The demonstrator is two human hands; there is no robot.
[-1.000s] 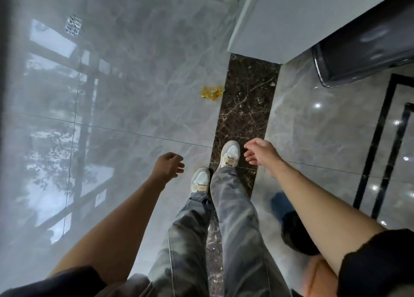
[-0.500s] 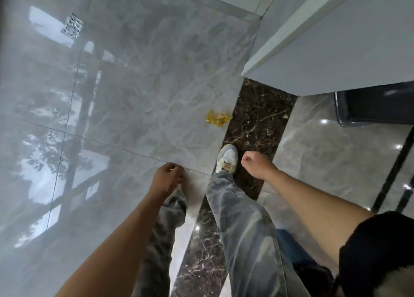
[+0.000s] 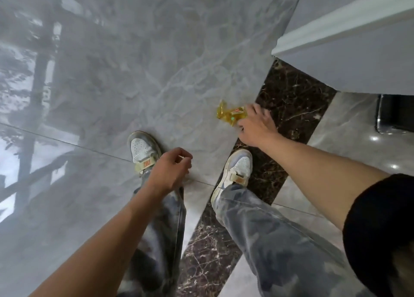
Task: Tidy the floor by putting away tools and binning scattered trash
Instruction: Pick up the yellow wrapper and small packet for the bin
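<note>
Grasp cannot be told: the yellow wrapper (image 3: 230,115) is touched by the right hand (image 3: 256,127) for binning, the left hand (image 3: 170,169) hung loose, empty.

Crumpled translucent yellow wrapper (image 3: 230,115), red mark on top; lies on grey tile (image 3: 156,83), beside dark marble strip (image 3: 291,99), at your right hand (image 3: 257,128).

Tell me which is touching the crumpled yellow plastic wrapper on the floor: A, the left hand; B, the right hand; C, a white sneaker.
B: the right hand meets the edge of the crumpled yellow plastic wrapper, while the left hand hangs empty near a white sneaker.
</note>
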